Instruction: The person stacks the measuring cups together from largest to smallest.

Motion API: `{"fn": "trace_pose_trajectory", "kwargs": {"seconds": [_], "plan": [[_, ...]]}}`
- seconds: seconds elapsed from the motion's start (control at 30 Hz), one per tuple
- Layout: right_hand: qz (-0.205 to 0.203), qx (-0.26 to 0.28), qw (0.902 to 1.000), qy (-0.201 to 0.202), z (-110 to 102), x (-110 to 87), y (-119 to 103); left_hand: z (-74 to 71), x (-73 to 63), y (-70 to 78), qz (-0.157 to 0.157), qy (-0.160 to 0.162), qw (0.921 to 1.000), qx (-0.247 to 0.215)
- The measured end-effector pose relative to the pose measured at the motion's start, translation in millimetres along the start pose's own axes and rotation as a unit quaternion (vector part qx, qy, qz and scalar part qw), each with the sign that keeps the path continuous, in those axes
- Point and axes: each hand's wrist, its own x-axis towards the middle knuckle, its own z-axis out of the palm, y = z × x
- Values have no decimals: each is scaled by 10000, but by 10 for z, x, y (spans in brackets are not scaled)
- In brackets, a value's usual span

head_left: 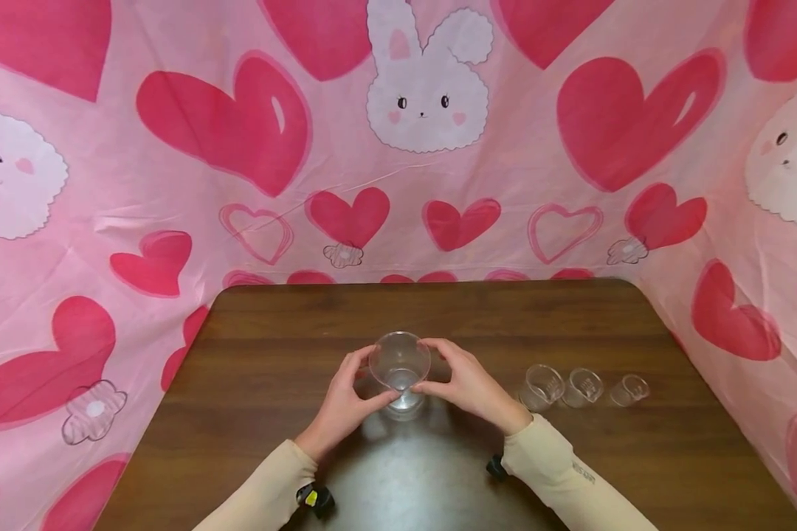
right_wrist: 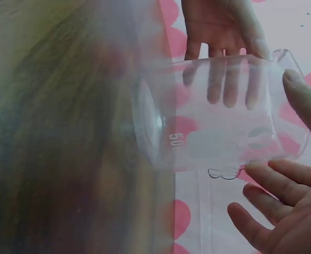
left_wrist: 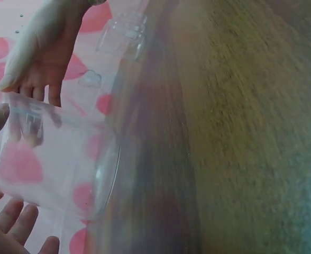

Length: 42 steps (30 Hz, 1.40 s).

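A large clear glass beaker (head_left: 400, 361) stands upright between both hands near the middle of the wooden table. White printed markings show on its side in the right wrist view. My left hand (head_left: 350, 397) holds its left side near the rim, thumb in front and fingers behind. On the opposite side, my right hand (head_left: 468, 381) grips it the same way, thumb tip close to the left one. The beaker's base (right_wrist: 150, 124) looks close to the tabletop; whether it touches, I cannot tell.
Three smaller clear beakers stand in a row on the right: a larger one (head_left: 542, 389), a middle one (head_left: 583, 389) and the smallest (head_left: 631, 390). Pink cloth (head_left: 398, 173) with hearts and rabbits hangs behind and beside the brown table (head_left: 292, 317).
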Motion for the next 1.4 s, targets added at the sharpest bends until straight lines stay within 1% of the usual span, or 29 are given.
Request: {"fn": "trace_pose_trajectory", "kwargs": {"seconds": [0.17,0.27,0.33,0.53,0.63,0.73,0.87,1.03,1.27,1.4], "plan": [[66,59,9999,76,3,-83,51,46,6,-46,117,-229,9997,-58],[14,39,9999,167,-6,-106,77,78,32,-69,216,-314,9992,-149],[-31,24,9998,191,-11,-117,94,99,47,-76,216,-371,9989,-203],[-27,55,9999,117,-24,-151,127,141,55,-81,16,-685,9973,-281],[9,100,9999,91,-28,-168,133,159,53,-89,55,-881,9953,-407],[37,140,9999,35,-28,-185,141,178,50,-101,194,-1005,9930,-583],[44,200,9998,-54,-26,-205,163,205,42,-115,321,-1031,9914,-744],[35,182,9998,-62,-29,-217,178,227,38,-114,329,-1007,9907,-855],[-8,229,9996,-160,-40,-228,171,245,27,-115,227,-1036,9914,-771],[-12,195,9997,-123,-48,-248,177,263,36,-101,224,-1085,9910,-749]]}}
